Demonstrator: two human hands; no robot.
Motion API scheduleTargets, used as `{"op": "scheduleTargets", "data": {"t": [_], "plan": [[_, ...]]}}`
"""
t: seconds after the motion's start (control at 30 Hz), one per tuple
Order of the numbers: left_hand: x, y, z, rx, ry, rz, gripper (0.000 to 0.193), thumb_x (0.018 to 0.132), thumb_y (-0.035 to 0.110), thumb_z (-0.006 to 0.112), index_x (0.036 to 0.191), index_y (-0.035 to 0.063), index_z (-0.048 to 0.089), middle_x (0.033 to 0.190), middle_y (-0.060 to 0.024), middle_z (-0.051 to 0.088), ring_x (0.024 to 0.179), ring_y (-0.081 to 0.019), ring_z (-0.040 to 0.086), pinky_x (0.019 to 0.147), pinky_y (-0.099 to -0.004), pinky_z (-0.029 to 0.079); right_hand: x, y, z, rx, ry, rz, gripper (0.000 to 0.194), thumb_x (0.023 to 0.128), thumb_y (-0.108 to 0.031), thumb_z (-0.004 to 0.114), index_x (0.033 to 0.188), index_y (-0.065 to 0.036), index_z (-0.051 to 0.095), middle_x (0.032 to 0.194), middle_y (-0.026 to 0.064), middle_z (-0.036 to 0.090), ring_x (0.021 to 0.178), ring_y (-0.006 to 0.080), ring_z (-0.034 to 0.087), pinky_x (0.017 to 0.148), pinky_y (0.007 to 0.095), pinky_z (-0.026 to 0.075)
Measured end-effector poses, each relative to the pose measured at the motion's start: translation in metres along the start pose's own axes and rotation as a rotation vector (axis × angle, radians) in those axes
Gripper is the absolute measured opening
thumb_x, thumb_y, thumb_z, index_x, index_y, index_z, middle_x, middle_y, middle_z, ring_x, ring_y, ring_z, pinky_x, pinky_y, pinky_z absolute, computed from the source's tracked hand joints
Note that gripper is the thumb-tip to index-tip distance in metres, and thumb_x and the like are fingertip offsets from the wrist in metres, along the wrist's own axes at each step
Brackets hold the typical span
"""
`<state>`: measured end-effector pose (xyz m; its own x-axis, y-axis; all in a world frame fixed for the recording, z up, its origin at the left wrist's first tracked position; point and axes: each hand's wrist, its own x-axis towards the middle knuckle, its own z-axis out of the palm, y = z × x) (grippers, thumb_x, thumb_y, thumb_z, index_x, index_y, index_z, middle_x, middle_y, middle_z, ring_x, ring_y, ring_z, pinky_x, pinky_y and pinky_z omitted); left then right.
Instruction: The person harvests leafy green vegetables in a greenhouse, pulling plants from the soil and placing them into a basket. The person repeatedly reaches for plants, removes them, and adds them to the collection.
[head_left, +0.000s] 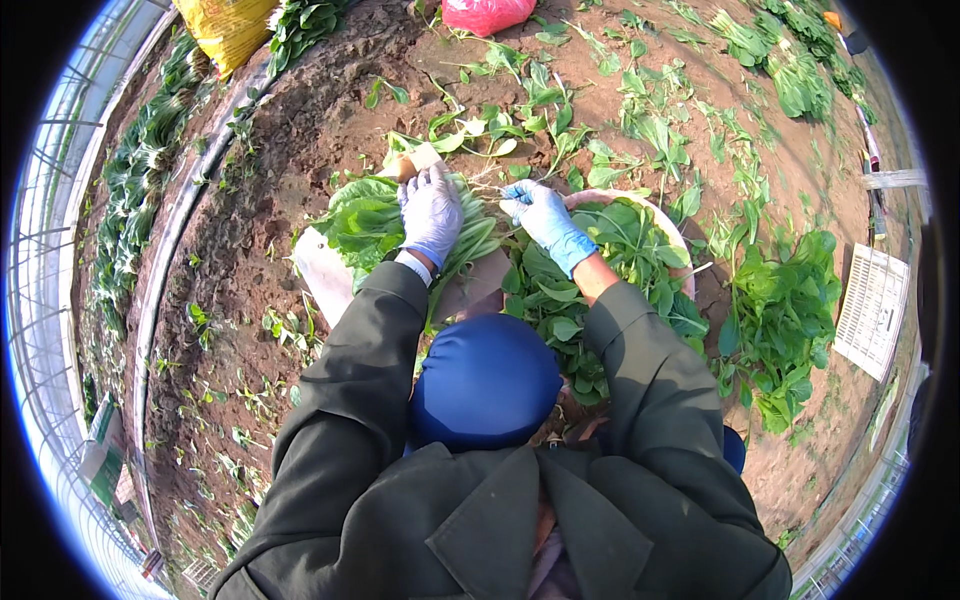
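My left hand (433, 210), in a pale thin glove, is closed over a bunch of leafy greens (367, 221). The leaves lie to its left and pale green stems (476, 225) show to its right. Just beyond the fingers is a tan block-like object (412, 163), partly covered. My right hand (541, 214), in a light blue glove, has its fingertips pinched at thin pale strands (487, 186) beside the stems. Whether these are roots or a tie I cannot tell. Beneath the bunch is a pale flat surface (322, 274).
A pink tub (679, 244) heaped with loose greens (555, 281) stands by my right wrist. More greens (784, 315) and a white plastic crate (872, 311) lie to the right. Bunched greens (799, 82), a yellow sack (225, 30) and a pink bag (487, 13) are farther off.
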<state>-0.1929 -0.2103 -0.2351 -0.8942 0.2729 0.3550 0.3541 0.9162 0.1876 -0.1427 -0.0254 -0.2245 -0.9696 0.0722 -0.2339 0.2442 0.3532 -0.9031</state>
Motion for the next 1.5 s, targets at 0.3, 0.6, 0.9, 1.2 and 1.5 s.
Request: {"op": "scheduleTargets", "data": {"t": [0.3,0.6,0.9,1.2,1.5], "plan": [[0.012,0.001,-0.014,0.023,-0.251,-0.012,0.037,0.087,0.027,0.047,0.108,-0.0021,0.054,0.105,-0.018,0.06,0.098,-0.0349,0.057,0.093,-0.0498,0.039,-0.01,-0.01,0.011,-0.144,-0.073,0.006,0.028,0.07,-0.027,0.076,0.084,-0.005,0.065,0.078,0.0139,0.067,0.076,0.0279,0.065,0.071,0.0375,0.05],[-0.003,0.016,-0.02,0.132,-0.144,-0.034,0.047,0.089,0.028,0.043,0.124,-0.0041,0.048,0.124,-0.0221,0.053,0.119,-0.036,0.047,0.104,-0.05,0.027,-0.015,-0.014,0.029,-0.194,0.031,0.047,0.026,0.074,-0.024,0.073,0.082,-0.002,0.063,0.073,0.0134,0.065,0.069,0.024,0.063,0.065,0.0351,0.049],[-0.008,0.017,-0.023,0.116,-0.198,-0.055,0.051,0.09,0.029,0.041,0.129,-0.0045,0.044,0.127,-0.0227,0.05,0.122,-0.038,0.044,0.106,-0.0513,0.024,-0.001,-0.007,0.046,0.082,0.18,-0.106,0.025,0.078,-0.014,0.067,0.1,-0.004,0.066,0.089,0.0155,0.066,0.081,0.0279,0.065,0.073,0.0347,0.051],[-0.006,0.024,-0.015,0.093,-0.181,-0.076,0.047,0.09,0.025,0.044,0.127,-0.0029,0.045,0.127,-0.02,0.051,0.122,-0.0348,0.044,0.106,-0.0486,0.025,-0.006,-0.01,0.063,-0.008,0.369,-0.212,0.012,0.076,-0.01,0.064,0.087,-0.005,0.065,0.085,0.0152,0.062,0.081,0.0335,0.061,0.072,0.0411,0.048],[-0.016,0.008,0.002,0.273,-0.108,0.008,0.042,0.094,0.027,0.037,0.129,0.0045,0.046,0.119,-0.012,0.057,0.11,-0.0264,0.052,0.098,-0.0437,0.031,-0.004,-0.011,0.05,-0.473,0.093,-0.309,0.019,0.075,-0.018,0.06,0.091,-0.007,0.061,0.096,0.0132,0.059,0.084,0.0302,0.062,0.073,0.0424,0.049]]}}
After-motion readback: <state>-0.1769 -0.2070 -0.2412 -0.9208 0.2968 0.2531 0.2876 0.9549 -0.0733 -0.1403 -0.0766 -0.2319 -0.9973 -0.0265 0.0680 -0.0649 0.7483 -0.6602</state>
